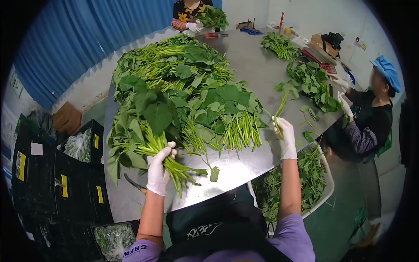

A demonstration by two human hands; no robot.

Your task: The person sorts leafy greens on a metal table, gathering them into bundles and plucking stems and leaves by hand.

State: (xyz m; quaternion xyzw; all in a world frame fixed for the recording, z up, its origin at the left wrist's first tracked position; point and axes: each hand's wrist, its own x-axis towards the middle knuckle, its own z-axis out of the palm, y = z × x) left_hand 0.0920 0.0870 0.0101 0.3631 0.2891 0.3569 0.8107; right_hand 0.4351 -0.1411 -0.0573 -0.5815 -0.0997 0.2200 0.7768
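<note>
My left hand (pixel 160 171), in a white glove, is closed round the stems of a leafy green bunch (pixel 152 118), whose cut ends stick out below my fingers. Over the metal table's right part, my right hand (pixel 284 136), also gloved, pinches a thin green stem (pixel 282 105) with leaves at its top. Between and beyond my hands a large pile of leafy greens (pixel 183 65) covers the left half of the table (pixel 248 61). A curved knife (pixel 135 183) lies near the front edge, left of my left hand.
A white basket of greens (pixel 330 187) stands below the table's right edge. Dark crates (pixel 72 187) are stacked at left. A person (pixel 371 113) at right has gloved hands near another leafy heap (pixel 312 83). Another person (pixel 185 17) holds greens at the far side.
</note>
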